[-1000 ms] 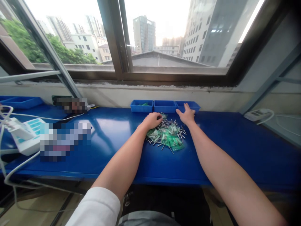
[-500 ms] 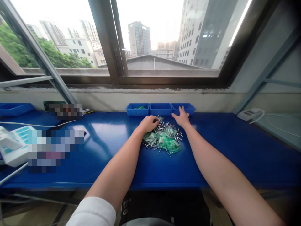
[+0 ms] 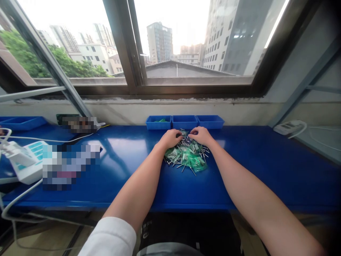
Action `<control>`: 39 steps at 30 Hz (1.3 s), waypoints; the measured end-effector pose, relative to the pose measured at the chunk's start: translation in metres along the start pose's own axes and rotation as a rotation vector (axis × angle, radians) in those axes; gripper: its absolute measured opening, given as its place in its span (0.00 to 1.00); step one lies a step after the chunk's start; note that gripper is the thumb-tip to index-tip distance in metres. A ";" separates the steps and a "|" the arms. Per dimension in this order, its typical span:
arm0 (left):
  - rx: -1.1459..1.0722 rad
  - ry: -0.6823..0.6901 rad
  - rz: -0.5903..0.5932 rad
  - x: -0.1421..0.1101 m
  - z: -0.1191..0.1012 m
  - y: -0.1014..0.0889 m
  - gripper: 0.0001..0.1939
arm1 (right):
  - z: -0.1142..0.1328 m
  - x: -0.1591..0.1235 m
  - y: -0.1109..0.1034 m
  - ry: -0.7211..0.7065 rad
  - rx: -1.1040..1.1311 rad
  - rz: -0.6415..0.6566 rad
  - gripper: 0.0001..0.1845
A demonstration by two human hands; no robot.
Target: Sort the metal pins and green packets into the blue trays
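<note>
A pile of thin silvery metal pins (image 3: 185, 143), looking like rivets, lies in front of me, mixed with small green plastic bags (image 3: 192, 159). My left hand (image 3: 171, 139) rests at the pile's far left side with its fingers curled inward. Across from it, my right hand (image 3: 201, 136) bends over the far right side, thumb and fingers drawn together. Whatever either hand holds is too small or hidden to make out. Behind the pile stand a left blue bin (image 3: 159, 125) with something green inside, a middle blue bin (image 3: 184, 125) and a right blue bin (image 3: 210, 125).
The blue tabletop (image 3: 128, 170) runs to the wall below a window. On the left are a white device with light-blue panels (image 3: 34, 156), cables and a blurred-out patch. More blue trays (image 3: 23, 123) sit far left. A white power strip (image 3: 289, 127) lies far right.
My right hand has moved left and down from the right bin to the pile, and its spread fingers have curled in. My left hand stays at the pile. The view has shifted slightly.
</note>
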State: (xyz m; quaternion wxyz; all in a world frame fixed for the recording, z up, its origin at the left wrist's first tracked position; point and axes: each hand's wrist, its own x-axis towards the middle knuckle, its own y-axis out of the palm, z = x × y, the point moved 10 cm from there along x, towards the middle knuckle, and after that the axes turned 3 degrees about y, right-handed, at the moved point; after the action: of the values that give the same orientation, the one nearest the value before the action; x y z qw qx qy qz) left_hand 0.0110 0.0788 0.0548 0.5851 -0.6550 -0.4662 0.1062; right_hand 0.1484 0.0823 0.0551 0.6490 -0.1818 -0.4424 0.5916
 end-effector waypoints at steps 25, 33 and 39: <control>-0.038 -0.019 0.017 0.000 0.005 0.004 0.19 | 0.017 -0.003 0.013 -0.071 -0.094 0.025 0.09; -0.045 0.033 0.036 0.000 -0.005 0.002 0.16 | 0.015 -0.003 0.005 -0.020 0.086 -0.025 0.09; -0.040 0.034 0.008 0.001 -0.005 0.000 0.15 | 0.017 -0.005 0.006 -0.015 0.082 0.002 0.09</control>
State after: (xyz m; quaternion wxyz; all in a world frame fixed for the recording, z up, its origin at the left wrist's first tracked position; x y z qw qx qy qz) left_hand 0.0150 0.0768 0.0568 0.5792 -0.6703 -0.4555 0.0880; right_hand 0.1315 0.0745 0.0577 0.6519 -0.1511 -0.4224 0.6114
